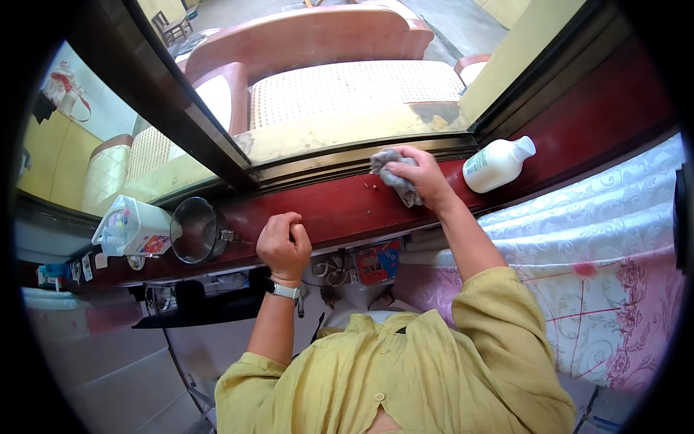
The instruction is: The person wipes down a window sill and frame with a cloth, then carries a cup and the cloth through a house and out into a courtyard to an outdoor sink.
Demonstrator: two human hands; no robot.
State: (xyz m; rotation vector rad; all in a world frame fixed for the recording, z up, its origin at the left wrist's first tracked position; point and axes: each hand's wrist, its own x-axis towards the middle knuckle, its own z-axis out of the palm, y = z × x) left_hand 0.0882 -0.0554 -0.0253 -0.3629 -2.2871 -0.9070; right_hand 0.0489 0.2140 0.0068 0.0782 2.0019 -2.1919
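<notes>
My right hand (425, 176) grips a crumpled grey cloth (394, 172) at the back of the dark red windowsill (325, 214), against the metal window track (325, 160). Small crumbs (371, 186) lie on the sill just left of the cloth. At the sill's front edge, my left hand (283, 244) is curled into a loose fist, with nothing visible in it. A white plastic bottle (490, 167) with a label stands to the right of my right hand. Left of my left hand is a clear glass container (196, 230) with a handle.
A white plastic tub (133, 227) holding small items stands at the sill's left. A dark window frame post (179, 92) rises behind. Beyond the glass sits a wooden bench (303, 40). Patterned curtain fabric (585, 304) hangs at the right; a red-and-blue package (377, 263) is below the sill.
</notes>
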